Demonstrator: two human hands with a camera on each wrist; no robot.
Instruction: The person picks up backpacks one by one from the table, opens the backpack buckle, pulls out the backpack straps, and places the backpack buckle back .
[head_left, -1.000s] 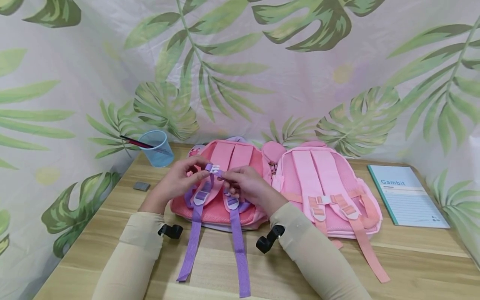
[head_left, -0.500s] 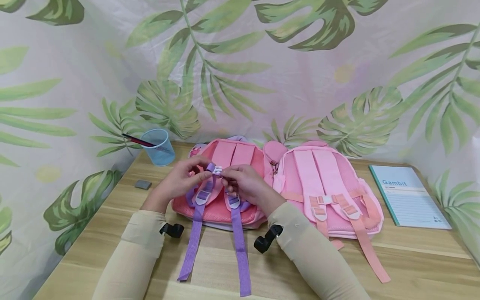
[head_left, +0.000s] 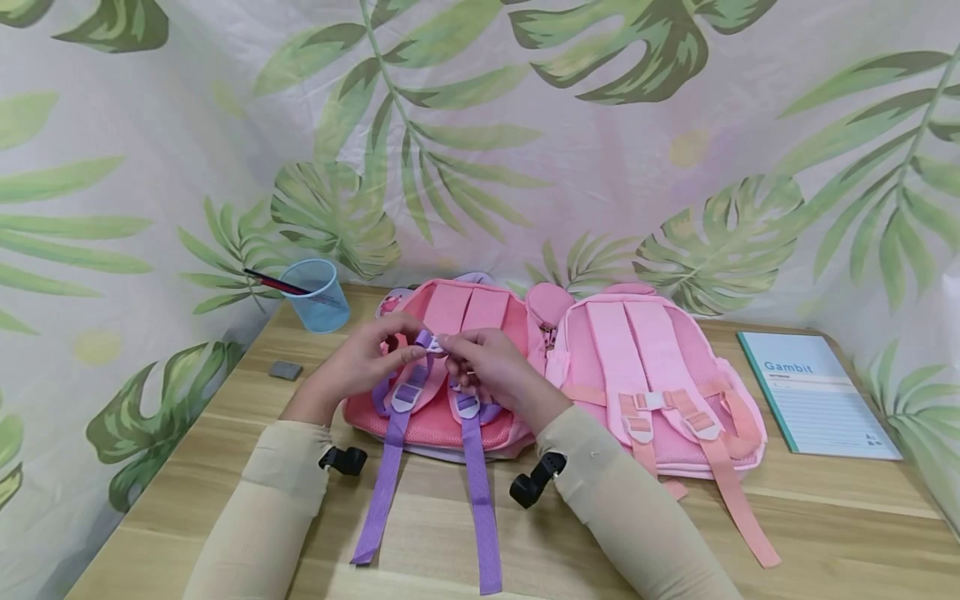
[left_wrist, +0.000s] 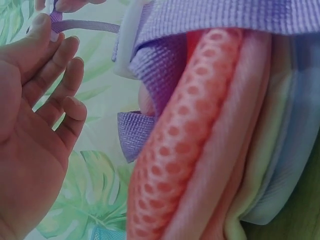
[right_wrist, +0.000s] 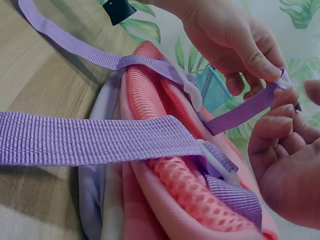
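Over a coral backpack (head_left: 431, 431) with purple webbing, both hands meet at a small white plastic buckle (head_left: 434, 344). My left hand (head_left: 363, 357) pinches the purple strap (right_wrist: 242, 111) at the buckle between thumb and index finger, its other fingers loosely bent in the left wrist view. From the other side my right hand (head_left: 501, 367) pinches the buckle's end with thumb and fingertips. The fingers hide much of the buckle, so I cannot tell whether its halves are joined. Two purple strap tails (head_left: 480, 508) hang from white adjusters (head_left: 406, 397) onto the table.
A light pink backpack (head_left: 678, 333) lies to the right, its peach chest strap joined by a white buckle (head_left: 649, 401). Beyond it is a notebook (head_left: 817, 392). At left stand a blue mesh pen cup (head_left: 318, 304) with pens and a grey eraser (head_left: 286, 370) on the wooden table (head_left: 187, 500).
My right fingertips have moved slightly left, onto the buckle. Its white prongs, plainly visible earlier, are now mostly covered. The backpacks stay put.
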